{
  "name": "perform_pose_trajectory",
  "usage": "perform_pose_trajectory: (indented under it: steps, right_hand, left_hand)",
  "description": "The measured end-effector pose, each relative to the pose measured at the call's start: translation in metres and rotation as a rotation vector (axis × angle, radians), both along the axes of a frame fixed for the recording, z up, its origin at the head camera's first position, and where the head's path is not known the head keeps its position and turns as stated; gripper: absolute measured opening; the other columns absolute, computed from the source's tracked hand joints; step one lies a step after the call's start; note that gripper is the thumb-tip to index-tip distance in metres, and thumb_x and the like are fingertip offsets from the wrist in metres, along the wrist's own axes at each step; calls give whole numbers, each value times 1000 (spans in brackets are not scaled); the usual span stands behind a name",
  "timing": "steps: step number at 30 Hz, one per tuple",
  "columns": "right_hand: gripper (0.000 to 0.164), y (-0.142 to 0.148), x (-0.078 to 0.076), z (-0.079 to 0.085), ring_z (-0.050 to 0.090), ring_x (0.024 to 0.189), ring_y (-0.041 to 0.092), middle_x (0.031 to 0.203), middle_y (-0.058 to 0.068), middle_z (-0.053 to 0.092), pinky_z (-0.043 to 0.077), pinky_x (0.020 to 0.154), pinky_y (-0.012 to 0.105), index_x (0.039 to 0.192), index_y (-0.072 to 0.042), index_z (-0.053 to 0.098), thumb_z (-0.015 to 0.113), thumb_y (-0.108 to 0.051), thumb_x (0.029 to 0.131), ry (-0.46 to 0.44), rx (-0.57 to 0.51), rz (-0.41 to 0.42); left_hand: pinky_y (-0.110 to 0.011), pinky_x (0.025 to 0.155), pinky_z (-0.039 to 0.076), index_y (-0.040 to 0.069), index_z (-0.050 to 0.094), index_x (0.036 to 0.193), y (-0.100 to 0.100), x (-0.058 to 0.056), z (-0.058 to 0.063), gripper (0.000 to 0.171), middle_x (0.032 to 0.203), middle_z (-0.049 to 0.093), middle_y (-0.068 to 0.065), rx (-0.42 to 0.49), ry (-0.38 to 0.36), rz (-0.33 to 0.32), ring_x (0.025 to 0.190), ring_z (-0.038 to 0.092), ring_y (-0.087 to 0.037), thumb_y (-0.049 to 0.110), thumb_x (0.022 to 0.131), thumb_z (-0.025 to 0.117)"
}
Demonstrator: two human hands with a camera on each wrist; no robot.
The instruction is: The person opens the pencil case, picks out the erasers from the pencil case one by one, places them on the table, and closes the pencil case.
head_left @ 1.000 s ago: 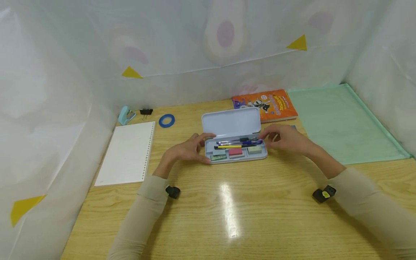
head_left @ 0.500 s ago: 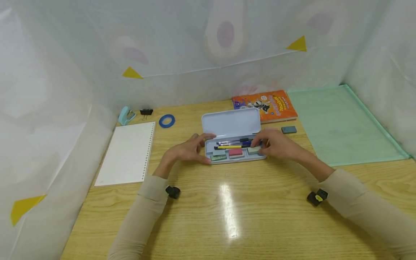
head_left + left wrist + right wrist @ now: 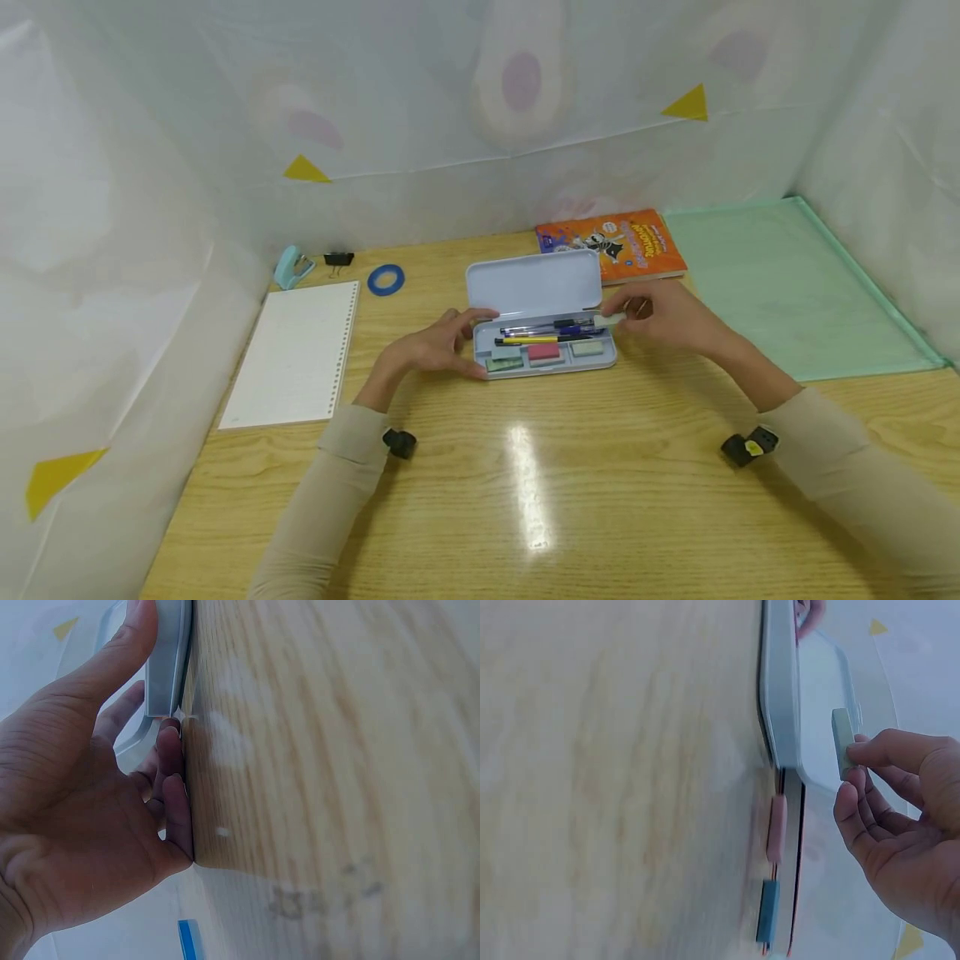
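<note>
A pale blue pencil case (image 3: 540, 372) lies with its lid raised at the table's middle. My left hand (image 3: 431, 346) holds its left end, thumb at the front edge and a finger by the hinge. Pinched between my right hand's (image 3: 671, 317) thumb and fingers is a pale green eraser (image 3: 843, 742), raised over the case's right end. Inside lie pens, a yellow-and-black pen (image 3: 528, 339), a pink eraser (image 3: 543, 351) and another pale green eraser (image 3: 587, 347). The right wrist view shows a second pink eraser (image 3: 777, 829) and a blue eraser (image 3: 767, 911) on the table, hidden by my hand in the head view.
Behind the case lies an orange book (image 3: 637, 242), with a green translucent mat (image 3: 802, 292) to its right. A white notepad (image 3: 292, 354), light blue stapler (image 3: 288, 267), black binder clip (image 3: 339, 259) and blue tape roll (image 3: 386, 280) are at the left.
My right hand reached into the case's right compartment, then rose and moved back right with a pale green eraser. Another eraser shows in that compartment. My left hand has stayed put.
</note>
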State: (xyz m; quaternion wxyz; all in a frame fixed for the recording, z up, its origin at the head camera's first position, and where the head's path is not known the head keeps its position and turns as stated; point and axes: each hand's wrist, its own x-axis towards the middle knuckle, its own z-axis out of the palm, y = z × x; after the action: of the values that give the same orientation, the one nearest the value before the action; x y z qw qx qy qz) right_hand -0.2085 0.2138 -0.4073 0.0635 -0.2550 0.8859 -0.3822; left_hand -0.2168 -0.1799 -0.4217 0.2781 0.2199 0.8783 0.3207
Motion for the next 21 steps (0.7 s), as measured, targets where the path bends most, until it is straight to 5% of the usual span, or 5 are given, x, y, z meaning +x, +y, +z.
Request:
perform_pose_trajectory:
  steps: [10,21]
  right_hand:
    - [19,36,-11,-2,60,82,15,111,10,74,48,71,25,114,-8,75,72,-2,95,-4,46,-61]
    - [19,30,-16,-13,52,79,19,103,6,73,44,69,29,109,-8,77,73,1,92,-8,129,-26]
  left_hand:
    - [-39,90,40,36,31,161,0,1,1,93,129,42,-13,-4,-5,8,111,42,-27,35,87,87]
    - [-40,90,39,35,31,161,0,2,1,92,129,42,-13,3,4,2,111,42,-27,34,87,86]
